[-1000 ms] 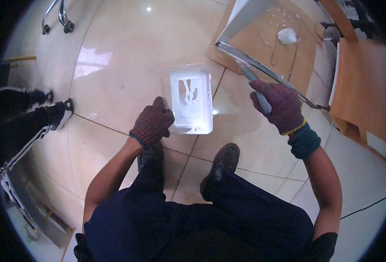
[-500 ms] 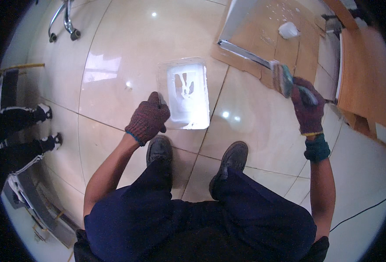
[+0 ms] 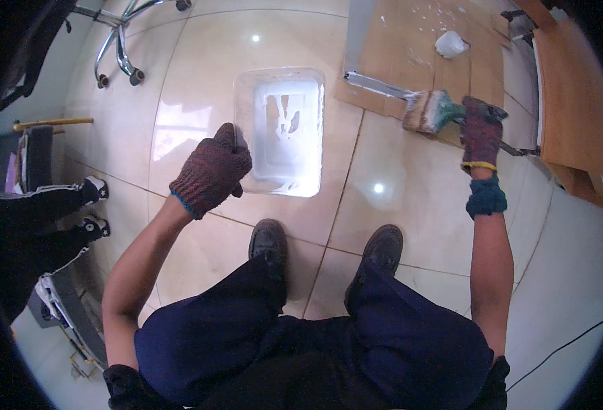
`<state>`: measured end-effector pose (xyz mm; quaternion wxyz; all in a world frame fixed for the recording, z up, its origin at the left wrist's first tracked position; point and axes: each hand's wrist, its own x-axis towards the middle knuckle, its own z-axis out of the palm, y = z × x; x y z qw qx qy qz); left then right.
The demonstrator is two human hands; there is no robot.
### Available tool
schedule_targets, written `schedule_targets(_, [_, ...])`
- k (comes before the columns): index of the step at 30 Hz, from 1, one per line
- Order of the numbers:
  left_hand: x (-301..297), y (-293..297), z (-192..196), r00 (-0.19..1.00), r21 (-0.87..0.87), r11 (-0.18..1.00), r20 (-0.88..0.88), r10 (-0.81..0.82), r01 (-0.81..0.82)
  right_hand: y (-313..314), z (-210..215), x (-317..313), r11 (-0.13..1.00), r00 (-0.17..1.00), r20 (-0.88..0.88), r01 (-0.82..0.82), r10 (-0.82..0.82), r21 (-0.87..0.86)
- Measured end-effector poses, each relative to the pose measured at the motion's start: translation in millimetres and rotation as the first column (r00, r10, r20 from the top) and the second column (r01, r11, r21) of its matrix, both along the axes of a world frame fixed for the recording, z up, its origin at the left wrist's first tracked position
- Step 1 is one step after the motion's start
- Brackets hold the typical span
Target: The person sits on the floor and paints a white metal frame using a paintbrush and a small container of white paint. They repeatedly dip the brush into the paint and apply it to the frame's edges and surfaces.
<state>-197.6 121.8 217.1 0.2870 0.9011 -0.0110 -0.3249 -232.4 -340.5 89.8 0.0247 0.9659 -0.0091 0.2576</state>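
My left hand [image 3: 213, 167], in a dark red-brown knit glove, is closed on the left rim of a clear plastic tub [image 3: 313, 179], thumb along the edge. White paint [image 3: 288, 160] coats the tub's bottom and sides. My right hand [image 3: 482, 133], gloved likewise with a green cuff, grips a wide paintbrush [image 3: 426, 113] by its green handle. Its bristles, whitened with paint, point left and meet the end of a white-edged strip [image 3: 376, 85] on a cardboard sheet [image 3: 411, 55]. Whether bristles and strip touch, I cannot tell.
A white crumpled lump [image 3: 450, 44] lies on the paint-spotted cardboard. Wooden furniture [image 3: 578, 102] stands at the right, a chrome chair base [image 3: 119, 41] at the upper left. Another person's legs [image 3: 49, 198] reach in from the left. A black cable [image 3: 568, 345] runs over the floor at the lower right.
The brush has swung so its bristles point left, closer to the strip. The tub and my left hand have shifted left and away from me. The whole view has shifted too.
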Motion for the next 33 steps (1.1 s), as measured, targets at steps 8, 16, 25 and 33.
schedule_targets(8, [9,-1,15,0.994,0.034,0.994,-0.033,-0.102,0.103,78,8,31,0.700,1.000,-0.011,0.021,-0.018,0.714])
schedule_targets(16, [14,0,30,0.987,0.080,0.983,-0.009,-0.162,0.162,47,-1,14,0.684,0.957,-0.174,0.287,-0.230,0.671])
schedule_targets(25, [27,-12,7,0.971,-0.039,0.974,-0.071,-0.227,0.225,40,1,27,0.622,0.980,-0.004,0.128,-0.198,0.772])
schedule_targets(33, [36,-33,-24,0.926,0.059,0.934,0.127,-0.356,0.351,-48,38,-55,0.962,0.963,-0.004,0.269,-0.270,-0.051])
